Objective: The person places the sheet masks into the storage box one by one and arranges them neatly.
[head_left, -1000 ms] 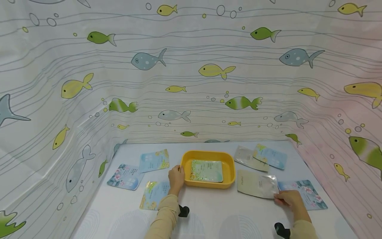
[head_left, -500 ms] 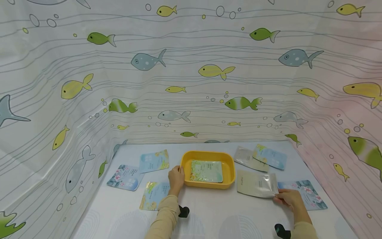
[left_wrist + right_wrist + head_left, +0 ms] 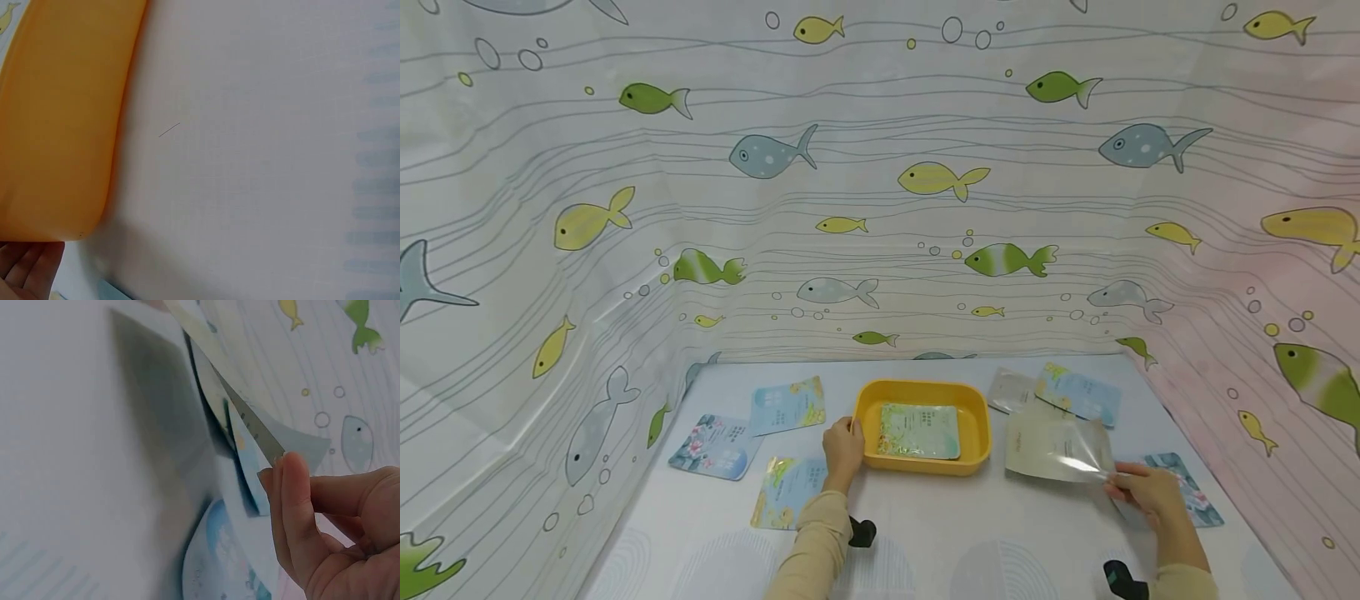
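Note:
A yellow plastic tray (image 3: 925, 468) stands on the table with a green sheet-mask packet (image 3: 919, 431) lying flat in it. My left hand (image 3: 843, 450) grips the tray's left rim; in the left wrist view its fingers (image 3: 39, 265) touch the tray's end wall. To the right, my right hand (image 3: 1150, 492) pinches the corner of a beige and silver sheet-mask packet (image 3: 1056, 450) between thumb and fingers. That packet is lifted off the table, its shadow showing below in the right wrist view. It covers part of another beige packet (image 3: 1011, 390).
Left of the tray lie a pink-flowered blue packet (image 3: 715, 446), a blue and yellow packet (image 3: 787, 405) and another like it (image 3: 790, 492), partly behind my left arm. At right are a blue and yellow packet (image 3: 1078, 393) and a flowered packet (image 3: 1191, 492). A fish-print curtain surrounds the table.
My right hand has moved slightly right and raised the beige packet from the table, tilting it. The left hand and the tray have stayed in place.

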A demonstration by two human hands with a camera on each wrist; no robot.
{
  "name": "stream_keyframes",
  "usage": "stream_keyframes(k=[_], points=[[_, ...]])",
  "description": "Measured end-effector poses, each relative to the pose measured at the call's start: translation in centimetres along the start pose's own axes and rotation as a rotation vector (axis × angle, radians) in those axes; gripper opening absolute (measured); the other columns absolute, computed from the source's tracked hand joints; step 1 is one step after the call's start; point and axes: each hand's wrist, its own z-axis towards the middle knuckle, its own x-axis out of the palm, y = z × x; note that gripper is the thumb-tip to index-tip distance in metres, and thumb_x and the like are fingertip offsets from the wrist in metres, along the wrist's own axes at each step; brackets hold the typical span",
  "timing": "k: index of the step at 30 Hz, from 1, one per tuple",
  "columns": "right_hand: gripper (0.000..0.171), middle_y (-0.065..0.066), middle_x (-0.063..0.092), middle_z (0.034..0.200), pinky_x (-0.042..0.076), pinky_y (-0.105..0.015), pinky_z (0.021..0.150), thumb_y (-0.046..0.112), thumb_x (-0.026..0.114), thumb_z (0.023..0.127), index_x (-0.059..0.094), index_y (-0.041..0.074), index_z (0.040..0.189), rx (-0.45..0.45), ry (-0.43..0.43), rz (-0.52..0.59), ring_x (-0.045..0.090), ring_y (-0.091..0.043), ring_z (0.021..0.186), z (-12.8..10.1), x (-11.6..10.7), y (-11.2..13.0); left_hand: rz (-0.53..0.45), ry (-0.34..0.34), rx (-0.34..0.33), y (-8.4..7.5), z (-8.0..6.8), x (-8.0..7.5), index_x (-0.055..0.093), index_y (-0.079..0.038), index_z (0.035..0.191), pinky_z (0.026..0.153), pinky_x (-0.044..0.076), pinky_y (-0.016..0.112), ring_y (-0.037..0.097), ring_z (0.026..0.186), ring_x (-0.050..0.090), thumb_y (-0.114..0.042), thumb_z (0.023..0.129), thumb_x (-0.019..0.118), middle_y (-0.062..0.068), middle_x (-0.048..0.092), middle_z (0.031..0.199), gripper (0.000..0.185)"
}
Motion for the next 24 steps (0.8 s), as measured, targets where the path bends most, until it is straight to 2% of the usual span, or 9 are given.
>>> stream_keyframes(k=[8,15,24], points=[[0.054,-0.002,0.067,0.072,0.055,-0.022,0.065,-0.004,0.059,0.087,0.033,-0.023,0.13,-0.024,0.034,-0.045,0.068,-0.01,0.065,-1.1,-0.5,2.1,-0.003,-0.008,-0.002,0.1,0.1,0.1,0.067,0.01,0.095,0.066,0.055,0.041,0.032,0.076,0.067,-0.007,0.092,0.058,0.022,0.069,0.086,0.019],[0.047,-0.002,0.068,0.072,0.055,-0.024,0.064,-0.005,0.061,0.084,0.043,-0.022,0.124,-0.046,0.025,-0.008,0.068,-0.012,0.064,-1.6,-0.2,3.7,-0.002,0.001,-0.012,0.2,0.1,0.2,0.067,0.01,0.097,0.065,0.055,0.041,0.032,0.075,0.067,-0.007,0.092,0.057,0.022,0.068,0.086,0.02],[0.056,0.001,0.066,0.074,0.055,-0.023,0.066,0.0,0.058,0.089,0.031,-0.02,0.134,-0.073,0.031,-0.068,0.067,-0.009,0.066,-1.7,1.0,5.3,0.002,-0.003,-0.004,0.2,0.2,0.2,0.067,0.01,0.097,0.064,0.055,0.04,0.032,0.075,0.067,-0.007,0.092,0.057,0.022,0.068,0.086,0.02]])
